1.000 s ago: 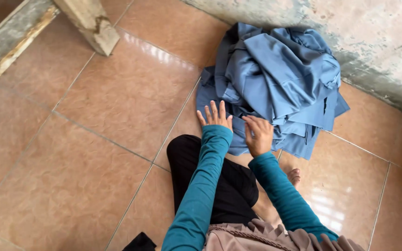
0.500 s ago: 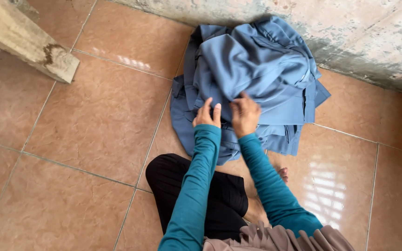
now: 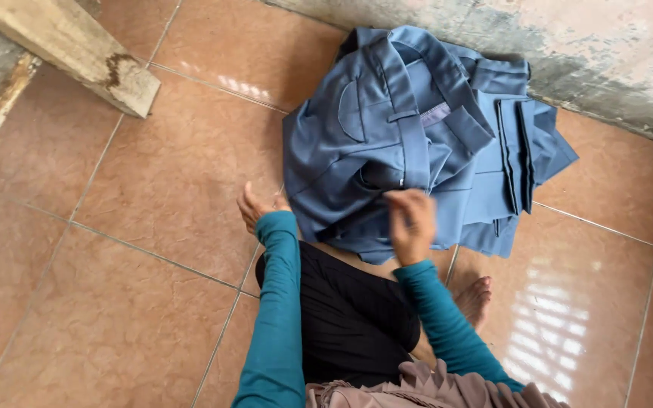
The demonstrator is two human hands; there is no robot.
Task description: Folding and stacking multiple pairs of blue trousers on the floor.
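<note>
Both hands slid nearer: left hand [image 3: 260, 205] open beside blue clothes [image 3: 410, 143]; right hand [image 3: 411, 223] loosely curled on them

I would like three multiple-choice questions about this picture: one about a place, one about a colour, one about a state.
1. Where does the pile of blue garments lie?
A. on the tiled floor by the wall
B. on a chair
C. in a basket

2. What colour are the person's sleeves?
A. white
B. teal
C. red

3. What is the right hand doing?
A. resting on the knee
B. holding a cup
C. touching the pile's near edge

Answers:
1 A, the pile sits on the tiles against the stained wall.
2 B, both forearms are clad in teal.
3 C, the hand, somewhat blurred, is on the blue cloth.
</note>
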